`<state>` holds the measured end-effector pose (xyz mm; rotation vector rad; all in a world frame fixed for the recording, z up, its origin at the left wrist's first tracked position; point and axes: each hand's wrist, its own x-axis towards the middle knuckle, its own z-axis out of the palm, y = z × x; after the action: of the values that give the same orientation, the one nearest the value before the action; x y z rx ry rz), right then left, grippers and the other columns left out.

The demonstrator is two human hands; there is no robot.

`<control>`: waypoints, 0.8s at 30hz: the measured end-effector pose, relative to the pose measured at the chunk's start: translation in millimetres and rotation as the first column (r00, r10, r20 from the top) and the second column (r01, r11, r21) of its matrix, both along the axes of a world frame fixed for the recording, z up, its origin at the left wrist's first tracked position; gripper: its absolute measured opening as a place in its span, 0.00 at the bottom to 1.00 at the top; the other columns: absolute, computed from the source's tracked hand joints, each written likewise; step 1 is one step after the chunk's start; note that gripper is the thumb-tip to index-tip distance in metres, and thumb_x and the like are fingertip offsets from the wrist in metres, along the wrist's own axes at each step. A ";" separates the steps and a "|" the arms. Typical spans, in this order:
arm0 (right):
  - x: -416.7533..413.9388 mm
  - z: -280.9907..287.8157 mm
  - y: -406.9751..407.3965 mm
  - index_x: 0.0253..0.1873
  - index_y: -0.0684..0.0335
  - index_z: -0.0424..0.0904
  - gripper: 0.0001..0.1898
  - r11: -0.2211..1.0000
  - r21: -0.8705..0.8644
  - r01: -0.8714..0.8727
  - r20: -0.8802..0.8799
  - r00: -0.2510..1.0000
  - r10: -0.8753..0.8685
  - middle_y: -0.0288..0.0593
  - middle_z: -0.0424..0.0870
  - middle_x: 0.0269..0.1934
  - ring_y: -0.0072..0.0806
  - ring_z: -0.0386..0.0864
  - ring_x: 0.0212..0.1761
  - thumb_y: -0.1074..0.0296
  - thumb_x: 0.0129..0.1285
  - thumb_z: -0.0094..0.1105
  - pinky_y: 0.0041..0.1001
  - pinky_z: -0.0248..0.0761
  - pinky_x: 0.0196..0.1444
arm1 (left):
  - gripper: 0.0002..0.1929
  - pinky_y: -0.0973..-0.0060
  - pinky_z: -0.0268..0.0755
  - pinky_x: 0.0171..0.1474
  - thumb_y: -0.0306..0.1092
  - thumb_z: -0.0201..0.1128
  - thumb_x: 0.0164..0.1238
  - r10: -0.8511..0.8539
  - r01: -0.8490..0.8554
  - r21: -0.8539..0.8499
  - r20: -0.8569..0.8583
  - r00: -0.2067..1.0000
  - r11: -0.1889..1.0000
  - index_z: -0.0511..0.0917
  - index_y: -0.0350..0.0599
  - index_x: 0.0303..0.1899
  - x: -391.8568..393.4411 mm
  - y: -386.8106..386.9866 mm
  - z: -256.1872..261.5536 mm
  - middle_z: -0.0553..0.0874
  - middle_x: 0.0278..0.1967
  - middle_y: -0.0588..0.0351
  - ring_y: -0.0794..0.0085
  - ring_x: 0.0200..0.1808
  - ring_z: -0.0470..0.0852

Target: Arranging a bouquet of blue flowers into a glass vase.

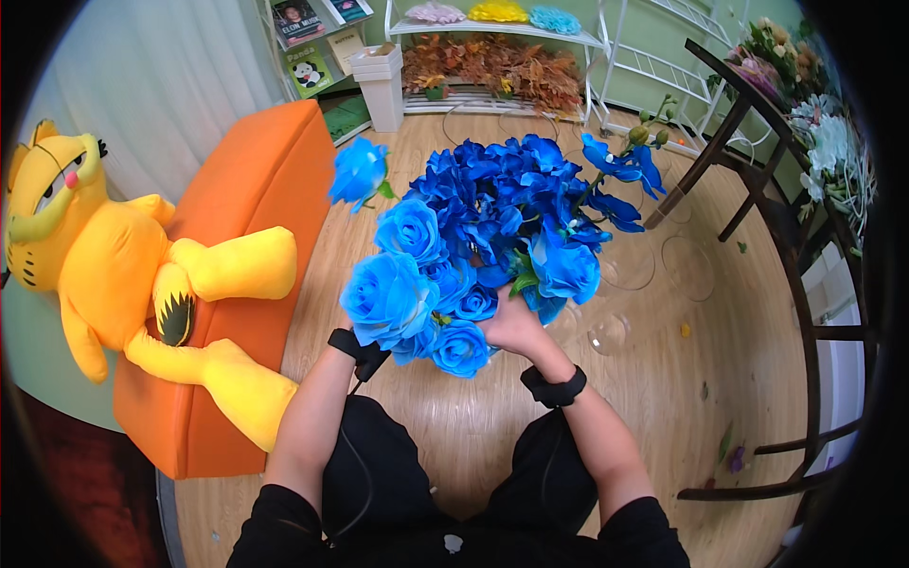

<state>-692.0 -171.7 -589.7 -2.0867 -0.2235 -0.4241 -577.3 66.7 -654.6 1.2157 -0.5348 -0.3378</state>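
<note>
A large bunch of blue artificial flowers [490,206] fills the space before me. Pale blue roses [390,298] crowd its near left side, and darker blue hydrangea-like petals [497,184] form the far part. On the right a blue orchid spray [625,167] with green buds sticks out. One blue rose [358,172] stands apart at the far left. My right hand [516,325] grips in among the blooms below a rose with green leaves; its fingertips are hidden. Roses cover my left hand, leaving its wrist with a black band [348,342] in view. The stems are hidden.
An orange bench [241,192] with a yellow plush cat [106,255] stands left. Several clear round glass vessels [609,334] rest on the wooden floor [639,397]. Dark wooden furniture [795,284] curves along the right. White racks [497,28] and white planters [380,89] stand behind.
</note>
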 end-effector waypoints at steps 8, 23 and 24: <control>-2.2 1.5 -4.5 0.67 0.67 0.61 0.46 0.999 -0.031 -0.024 -0.010 1.000 0.024 0.51 0.68 0.64 0.39 0.66 0.66 0.58 0.44 0.76 0.35 0.58 0.67 | 0.18 0.74 0.73 0.53 0.28 0.59 0.66 0.252 -0.210 -0.177 0.263 0.931 0.961 0.70 0.43 0.57 -28.3 -49.9 90.8 0.78 0.52 0.57 0.73 0.51 0.77; -2.5 -0.4 -6.0 0.67 0.66 0.61 0.47 0.996 -0.090 0.023 -0.048 0.998 -0.027 0.50 0.69 0.63 0.39 0.67 0.65 0.57 0.43 0.77 0.34 0.59 0.66 | 0.22 0.67 0.69 0.62 0.37 0.52 0.74 -0.008 -0.047 -0.148 -0.351 0.936 0.988 0.62 0.46 0.65 -39.9 -18.9 72.9 0.72 0.60 0.51 0.64 0.59 0.73; -3.2 5.7 -2.2 0.67 0.66 0.61 0.47 0.996 -0.088 0.015 -0.041 0.999 -0.019 0.50 0.69 0.63 0.39 0.67 0.65 0.57 0.43 0.77 0.34 0.59 0.66 | 0.22 0.67 0.69 0.62 0.37 0.52 0.74 0.000 -0.054 -0.146 -0.344 0.939 0.988 0.62 0.46 0.65 -39.8 -11.4 65.8 0.72 0.60 0.51 0.64 0.59 0.73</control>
<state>-695.1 -173.9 -584.0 -2.1825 -0.2029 -0.3865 -617.1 55.3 -588.9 0.9858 -0.2357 -0.4662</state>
